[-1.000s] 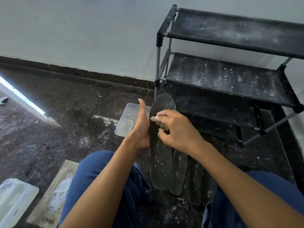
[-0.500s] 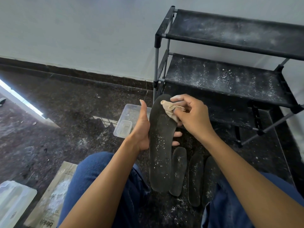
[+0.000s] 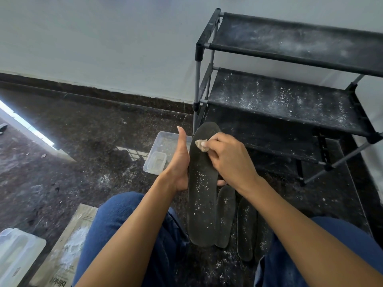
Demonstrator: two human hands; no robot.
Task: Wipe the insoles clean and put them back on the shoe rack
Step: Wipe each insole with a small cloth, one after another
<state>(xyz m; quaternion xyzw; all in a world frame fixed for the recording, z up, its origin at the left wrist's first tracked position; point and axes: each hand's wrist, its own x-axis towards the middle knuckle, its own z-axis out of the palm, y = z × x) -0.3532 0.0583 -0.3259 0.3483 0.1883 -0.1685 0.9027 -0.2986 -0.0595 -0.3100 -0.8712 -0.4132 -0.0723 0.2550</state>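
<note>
My left hand (image 3: 179,162) holds a long dark insole (image 3: 202,195) from underneath, thumb pointing up along its left edge and fingertips showing at its right edge. White specks dot the insole's lower half. My right hand (image 3: 230,160) pinches a small beige cloth (image 3: 200,145) and presses it on the insole near its toe end. Several more dusty insoles (image 3: 245,228) lie on the floor between my knees. The black shoe rack (image 3: 279,100) stands at the upper right, its shelves dusted with white powder.
A clear plastic tub (image 3: 165,148) sits on the dark floor just left of the rack. A plastic lid (image 3: 16,253) and a paper bag (image 3: 66,251) with white powder lie at the lower left. The wall runs behind.
My right hand took the cloth up to the insole's toe, then came down a little and leftward across it. My left hand keeps the insole in the same place.
</note>
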